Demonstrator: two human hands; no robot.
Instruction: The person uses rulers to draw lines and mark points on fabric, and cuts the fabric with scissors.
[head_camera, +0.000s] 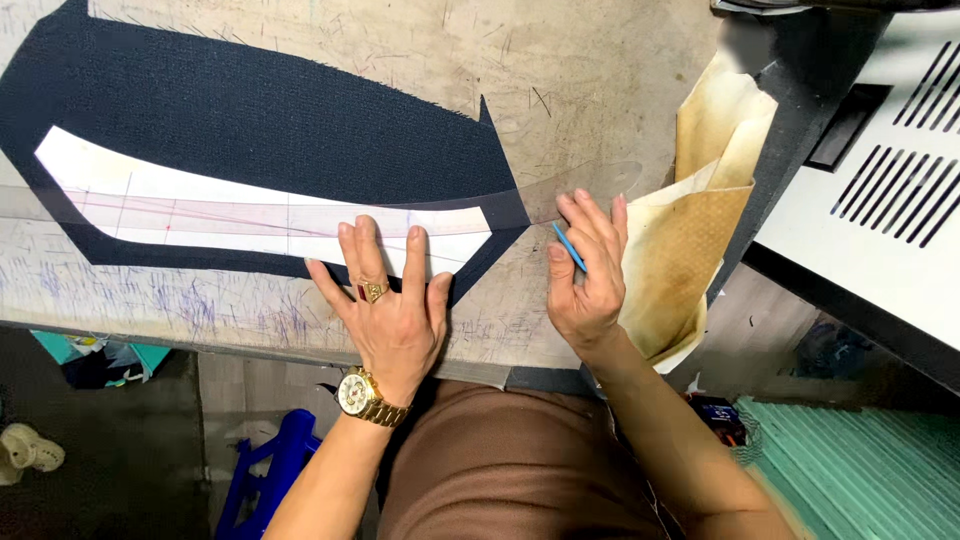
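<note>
Left hand (393, 310) flat on paper pattern (250, 215), right hand (585, 270) pinching blue chalk (569, 247)

Dark navy, coarsely woven fabric (260, 110). White paper pattern (250, 215) crossed by thin pink and grey lines. Clear, colourless curved ruler (560, 195). Pale beige bench (560, 80) scribbled with blue and purple pen marks. Light blue chalk stick (569, 247) in right hand (588, 275). Gold ring with red stone and gold watch (358, 393) on left hand (390, 300). Yellowed, brown-stained paper (690, 230). Brown trousers (500, 470). Blue plastic stool (265, 475).
</note>
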